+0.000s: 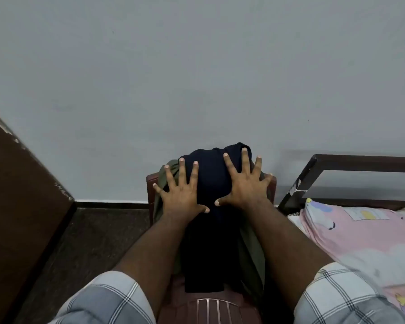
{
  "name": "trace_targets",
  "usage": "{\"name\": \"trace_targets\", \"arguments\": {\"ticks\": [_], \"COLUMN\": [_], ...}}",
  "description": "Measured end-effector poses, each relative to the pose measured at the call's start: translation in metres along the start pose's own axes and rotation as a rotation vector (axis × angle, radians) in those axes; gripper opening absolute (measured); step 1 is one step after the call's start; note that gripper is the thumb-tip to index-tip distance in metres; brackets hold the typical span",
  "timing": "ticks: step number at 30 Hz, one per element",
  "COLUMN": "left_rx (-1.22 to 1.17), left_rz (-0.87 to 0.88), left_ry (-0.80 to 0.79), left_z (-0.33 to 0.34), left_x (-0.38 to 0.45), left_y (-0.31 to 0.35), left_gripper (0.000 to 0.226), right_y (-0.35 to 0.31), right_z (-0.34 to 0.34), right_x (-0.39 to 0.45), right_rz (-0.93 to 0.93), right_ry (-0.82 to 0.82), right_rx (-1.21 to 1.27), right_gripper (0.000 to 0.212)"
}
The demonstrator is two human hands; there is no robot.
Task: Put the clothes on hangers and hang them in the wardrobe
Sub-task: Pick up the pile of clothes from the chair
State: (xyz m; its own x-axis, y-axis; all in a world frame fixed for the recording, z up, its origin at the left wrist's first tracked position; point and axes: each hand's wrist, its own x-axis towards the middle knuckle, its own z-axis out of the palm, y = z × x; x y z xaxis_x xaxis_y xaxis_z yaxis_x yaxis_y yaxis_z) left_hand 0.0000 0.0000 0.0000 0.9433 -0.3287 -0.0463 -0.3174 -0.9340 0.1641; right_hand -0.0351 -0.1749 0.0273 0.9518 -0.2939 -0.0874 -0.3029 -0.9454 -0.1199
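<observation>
A dark navy garment (211, 183) is draped over the back of a maroon plastic chair (150, 183), on top of an olive green garment (253, 249) that hangs down both sides. My left hand (181, 195) lies flat with fingers spread on the left part of the pile, touching both garments. My right hand (246, 183) lies flat with fingers spread on the navy garment's right part. Neither hand grips the cloth. No hanger is in view.
A brown wooden panel (21, 206), perhaps a wardrobe door, stands at the left. A bed with a dark metal frame (360, 160) and a pink printed sheet (360, 242) is at the right. A grey wall (197, 78) is behind the chair, dark floor (91, 242) at left.
</observation>
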Motion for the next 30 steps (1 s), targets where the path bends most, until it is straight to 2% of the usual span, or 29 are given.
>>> {"name": "trace_targets", "arguments": {"ticks": [5, 10, 20, 27, 30], "left_rx": [-0.119, -0.07, -0.112, -0.105, -0.152], "left_rz": [-0.024, 0.022, 0.03, 0.039, 0.028], "left_ry": [-0.034, 0.043, 0.114, 0.137, 0.133], "left_z": [0.009, 0.018, 0.031, 0.035, 0.038], "left_x": [0.01, 0.012, 0.011, 0.01, 0.013], "left_y": [0.001, 0.004, 0.014, 0.005, 0.008], "left_gripper": [0.148, 0.139, 0.118, 0.119, 0.115], "right_y": [0.001, -0.012, -0.026, -0.026, -0.027], "right_z": [0.017, 0.033, 0.047, 0.055, 0.059], "right_x": [0.006, 0.004, -0.002, -0.001, 0.001], "right_rz": [0.014, 0.0, -0.006, 0.028, 0.007], "right_ry": [-0.042, 0.004, 0.162, 0.16, 0.184], "right_rx": [0.131, 0.163, 0.183, 0.193, 0.289], "right_gripper": [0.149, 0.144, 0.112, 0.123, 0.113]}}
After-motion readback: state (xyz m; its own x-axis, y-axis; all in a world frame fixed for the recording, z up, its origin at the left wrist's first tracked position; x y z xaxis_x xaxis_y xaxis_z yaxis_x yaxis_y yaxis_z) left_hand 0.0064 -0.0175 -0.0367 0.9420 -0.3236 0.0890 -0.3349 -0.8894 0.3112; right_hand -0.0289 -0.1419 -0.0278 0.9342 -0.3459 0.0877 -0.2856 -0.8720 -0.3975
